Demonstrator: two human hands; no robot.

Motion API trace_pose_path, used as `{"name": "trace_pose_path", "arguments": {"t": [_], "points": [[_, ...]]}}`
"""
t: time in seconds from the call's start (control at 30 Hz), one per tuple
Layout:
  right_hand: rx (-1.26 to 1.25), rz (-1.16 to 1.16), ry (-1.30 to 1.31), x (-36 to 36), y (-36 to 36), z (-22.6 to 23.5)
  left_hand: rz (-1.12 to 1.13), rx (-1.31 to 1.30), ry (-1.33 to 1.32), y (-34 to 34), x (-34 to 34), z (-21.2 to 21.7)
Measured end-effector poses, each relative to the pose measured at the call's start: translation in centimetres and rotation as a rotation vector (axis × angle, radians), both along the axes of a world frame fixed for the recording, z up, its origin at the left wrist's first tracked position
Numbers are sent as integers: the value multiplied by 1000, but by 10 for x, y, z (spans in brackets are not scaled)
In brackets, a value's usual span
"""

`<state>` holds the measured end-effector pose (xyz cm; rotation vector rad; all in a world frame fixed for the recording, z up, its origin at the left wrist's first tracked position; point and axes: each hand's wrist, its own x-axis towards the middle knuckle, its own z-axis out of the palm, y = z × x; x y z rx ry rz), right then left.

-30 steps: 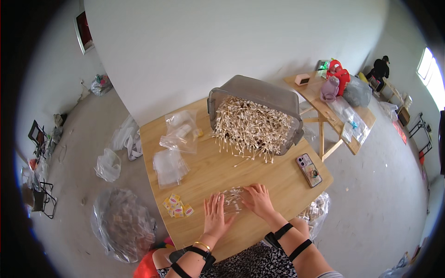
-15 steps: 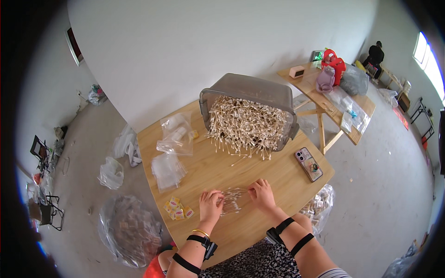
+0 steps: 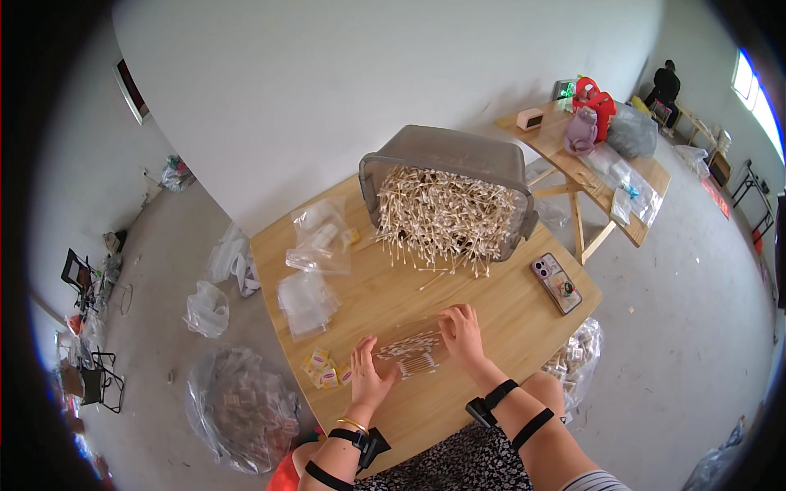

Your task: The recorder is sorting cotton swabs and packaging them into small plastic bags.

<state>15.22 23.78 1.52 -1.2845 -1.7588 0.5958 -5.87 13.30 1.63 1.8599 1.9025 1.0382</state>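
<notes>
I get soft light here, but the window [image 3: 755,96] at the upper right glares very white. The left wall [image 3: 98,168] bends near the black, round edge.

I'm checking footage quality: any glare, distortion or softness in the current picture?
Head view: the window glares white at right; head view: fisheye bending toward the rim, with black corners; head view: cotton swabs between left hand and right hand look slightly soft.

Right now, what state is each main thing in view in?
Bin: tipped sideways, loaded with swabs
Near swabs: laid out
Phone: face down
Flat bags: loosely stacked
Yellow packets: loosely piled
Floor sack: filled, closure unclear
Left hand: fingers bent
Right hand: fingers bent
</notes>
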Motion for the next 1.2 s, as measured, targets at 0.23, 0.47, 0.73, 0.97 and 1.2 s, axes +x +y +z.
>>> {"name": "trace_pose_path", "arguments": {"t": [0.23, 0.47, 0.73, 0.97, 1.2], "points": [[19, 50, 95, -33, -7, -11, -55, -39, -94, 11, 15, -16], [5, 167, 220, -54, -9, -13, -93, -8, -228, 20, 36, -16], [-7, -169, -61, 19, -37, -11, -84, 12, 304, 27, 25, -7], [31, -182, -301, 22, -41, -13, -76, -135, 133, 64, 26, -4], [41, -177, -308, 18, -42, -9, -275, -143, 169, 67, 0, 0]]}}
